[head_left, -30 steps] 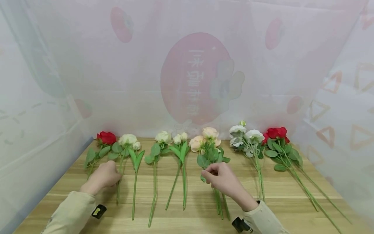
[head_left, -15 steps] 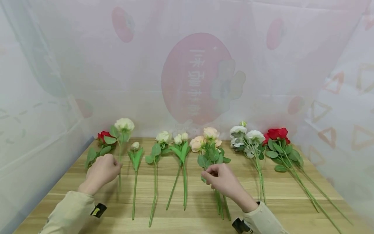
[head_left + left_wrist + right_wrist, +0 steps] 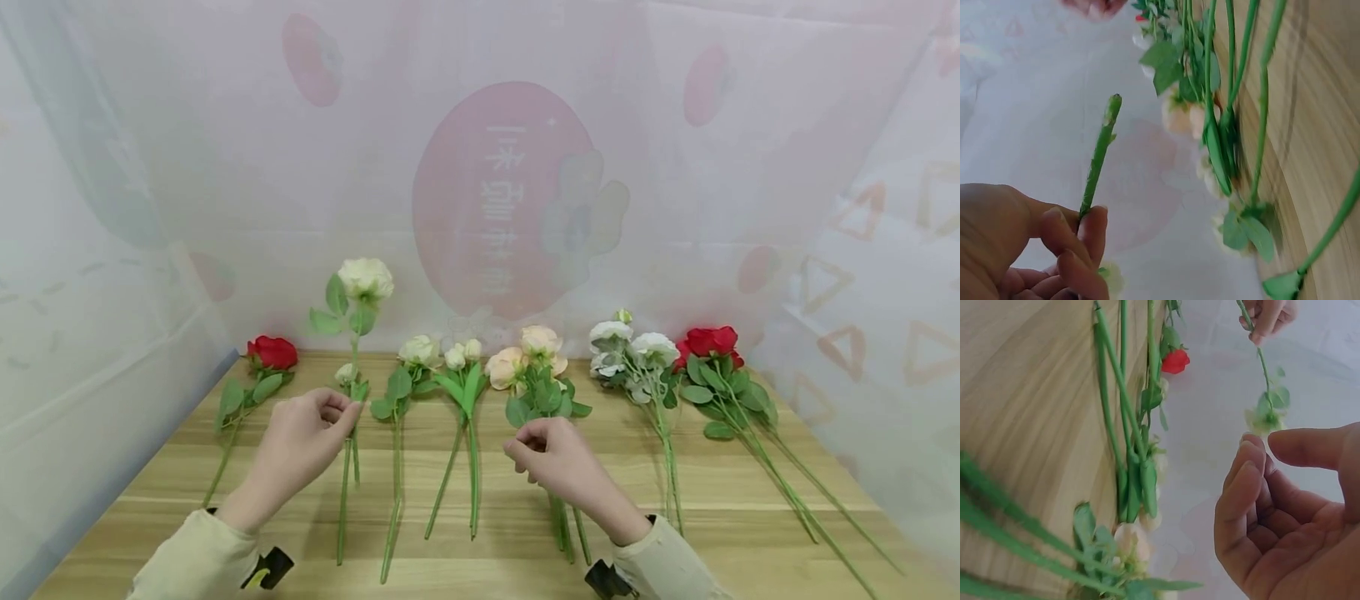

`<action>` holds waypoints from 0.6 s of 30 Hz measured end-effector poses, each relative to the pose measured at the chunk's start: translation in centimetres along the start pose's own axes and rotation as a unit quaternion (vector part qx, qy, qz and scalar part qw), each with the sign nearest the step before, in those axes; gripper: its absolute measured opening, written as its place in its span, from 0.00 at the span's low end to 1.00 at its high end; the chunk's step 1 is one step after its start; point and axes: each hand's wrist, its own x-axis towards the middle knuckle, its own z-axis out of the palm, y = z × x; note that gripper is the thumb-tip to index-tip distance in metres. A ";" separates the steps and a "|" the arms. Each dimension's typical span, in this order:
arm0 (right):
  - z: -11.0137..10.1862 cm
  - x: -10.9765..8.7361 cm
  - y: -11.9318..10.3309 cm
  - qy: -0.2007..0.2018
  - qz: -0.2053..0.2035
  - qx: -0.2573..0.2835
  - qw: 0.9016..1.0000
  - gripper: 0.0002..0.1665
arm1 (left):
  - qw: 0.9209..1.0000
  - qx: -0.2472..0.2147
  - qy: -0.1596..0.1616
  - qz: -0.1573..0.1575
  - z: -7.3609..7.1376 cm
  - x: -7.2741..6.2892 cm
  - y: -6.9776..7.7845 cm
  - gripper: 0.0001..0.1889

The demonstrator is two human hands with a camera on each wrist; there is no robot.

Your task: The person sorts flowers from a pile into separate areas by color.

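Observation:
My left hand (image 3: 300, 442) pinches the stem of a cream-white rose (image 3: 366, 282), holding it upright above the table. In the left wrist view, the stem's cut end (image 3: 1099, 156) sticks out past the thumb and fingers. Behind that hand lies a white tulip (image 3: 346, 374), partly covered by it. My right hand (image 3: 570, 467) hovers over the stems of the peach roses (image 3: 521, 367). Its fingers are loosely bent and hold nothing, as the right wrist view (image 3: 1291, 512) shows, with thumb and forefinger close together.
A red rose (image 3: 272, 353) lies at the left of the wooden table (image 3: 262, 542). Another white rose (image 3: 420, 352) and white tulips (image 3: 463, 355) lie mid-table. White flowers (image 3: 654, 350) and red roses (image 3: 711, 342) lie to the right. A printed cloth (image 3: 360, 167) stands behind.
My left hand has lifted the cream-white rose off the table and carried it up and to the right, in front of the single tulip. The right hand has barely moved.

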 end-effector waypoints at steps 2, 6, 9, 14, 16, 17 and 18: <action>0.3 0.4 -0.6 0.001 -0.008 -0.002 1.000 0.11 | 1.000 -0.001 0.016 0.025 0.4 -0.4 1.0 0.07; 1.2 1.4 -2.3 -0.006 -0.032 -0.003 0.999 0.15 | 0.996 0.002 0.050 0.077 1.3 -1.3 2.5 0.04; 2.0 2.4 -3.8 -0.016 -0.047 0.005 0.999 0.17 | 0.992 -0.008 0.064 0.108 2.0 -1.8 3.1 0.04; 3.4 3.8 -5.7 -0.023 -0.076 0.020 0.997 0.15 | 0.988 -0.030 0.061 0.141 3.1 -2.4 3.7 0.04; 3.9 4.2 -6.2 -0.025 -0.077 0.041 0.996 0.14 | 0.987 -0.037 0.059 0.148 3.4 -2.6 3.9 0.04; 4.1 4.3 -6.4 -0.027 -0.075 0.053 0.995 0.14 | 0.986 -0.040 0.058 0.150 3.5 -2.7 3.9 0.04; 4.2 4.4 -6.6 -0.028 -0.070 0.066 0.995 0.14 | 0.986 -0.042 0.058 0.152 3.6 -2.8 4.0 0.05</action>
